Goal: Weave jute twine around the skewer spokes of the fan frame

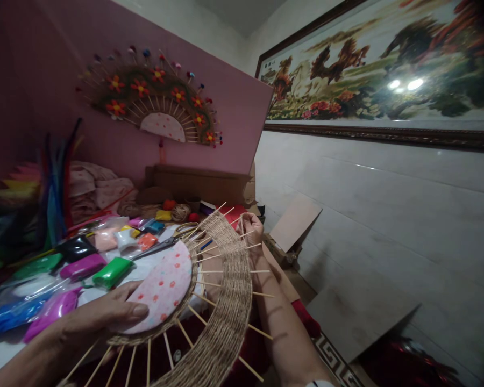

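A half-round fan frame of thin wooden sticks, woven with a broad band of brown twine (236, 285), is held up in front of me. Its inner half-disc (167, 287) is covered in pale pink cloth with red flowers. My left hand (116, 309) grips this half-disc, thumb on top and the other fingers hidden beneath. At the far outer edge, beside the stick tips, my right hand (251, 228) is closed in a pinch on what looks like the twine strand. Scissors (157, 247) lie just behind the half-disc.
Bags of coloured clay (113, 272) crowd the white table on the left. Behind are balls of yarn (180, 213) and a cardboard box (197, 183). A finished flowered fan (145, 88) hangs on a pink board. A framed horse picture (347, 64) hangs on the right wall.
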Tool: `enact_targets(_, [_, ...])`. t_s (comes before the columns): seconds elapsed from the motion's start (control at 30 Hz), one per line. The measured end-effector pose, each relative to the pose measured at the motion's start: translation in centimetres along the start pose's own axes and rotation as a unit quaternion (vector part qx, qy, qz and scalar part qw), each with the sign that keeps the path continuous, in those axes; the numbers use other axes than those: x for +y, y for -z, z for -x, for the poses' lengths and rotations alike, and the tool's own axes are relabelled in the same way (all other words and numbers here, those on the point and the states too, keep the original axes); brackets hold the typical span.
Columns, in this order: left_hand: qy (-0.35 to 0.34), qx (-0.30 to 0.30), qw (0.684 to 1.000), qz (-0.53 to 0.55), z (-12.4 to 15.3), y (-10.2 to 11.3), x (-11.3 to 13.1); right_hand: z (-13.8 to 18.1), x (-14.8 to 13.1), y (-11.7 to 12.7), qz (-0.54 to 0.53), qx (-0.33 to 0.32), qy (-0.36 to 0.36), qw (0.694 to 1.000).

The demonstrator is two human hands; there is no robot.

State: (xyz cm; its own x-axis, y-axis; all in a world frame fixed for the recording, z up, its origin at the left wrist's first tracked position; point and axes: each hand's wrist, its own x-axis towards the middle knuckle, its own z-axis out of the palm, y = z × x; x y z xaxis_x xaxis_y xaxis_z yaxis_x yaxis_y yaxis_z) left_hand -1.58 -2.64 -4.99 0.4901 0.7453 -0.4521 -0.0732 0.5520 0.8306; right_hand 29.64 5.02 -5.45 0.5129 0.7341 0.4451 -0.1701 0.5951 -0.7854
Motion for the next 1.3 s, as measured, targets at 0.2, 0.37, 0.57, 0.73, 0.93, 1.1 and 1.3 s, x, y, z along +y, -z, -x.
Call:
enact_targets(0.2, [0.002, 0.006, 1.0, 0.004, 0.2, -0.3, 0.1, -0.7, -0.2, 0.2, -0.051, 0.023, -0.006, 0.998])
enact_targets(0.37, [0.0, 0.013, 1.0, 0.004, 0.3, -0.4, 0.3, -0.5, -0.4, 0.1, -0.066, 0.026, -0.008, 0.997])
enact_targets(0.57, [-0.01, 0.01, 1.0, -0.007, 0.6, -0.6, 0.6, -0.5, -0.4, 0.3, -0.06, 0.025, -0.022, 0.998])
enact_targets(0.73, [0.004, 0.011, 1.0, 0.006, 0.7, -0.8, 0.7, -0.8, 0.2, 0.3, -0.03, 0.032, -0.002, 0.999])
enact_targets(0.93, [0.0, 0.02, 1.0, -0.007, 0.5, -0.6, 0.5, -0.7, 0.9, 0.3, 0.009, 0.02, -0.018, 1.0])
enact_targets(1.1, [0.001, 0.024, 1.0, -0.005, 0.4, -0.6, 0.4, -0.7, 1.1, 0.2, 0.037, 0.025, -0.011, 0.999])
enact_targets(1.3, [0.007, 0.02, 1.0, -0.012, 1.0, -1.2, 0.9, -0.4, 0.2, 0.1, 0.028, 0.071, 0.011, 0.997])
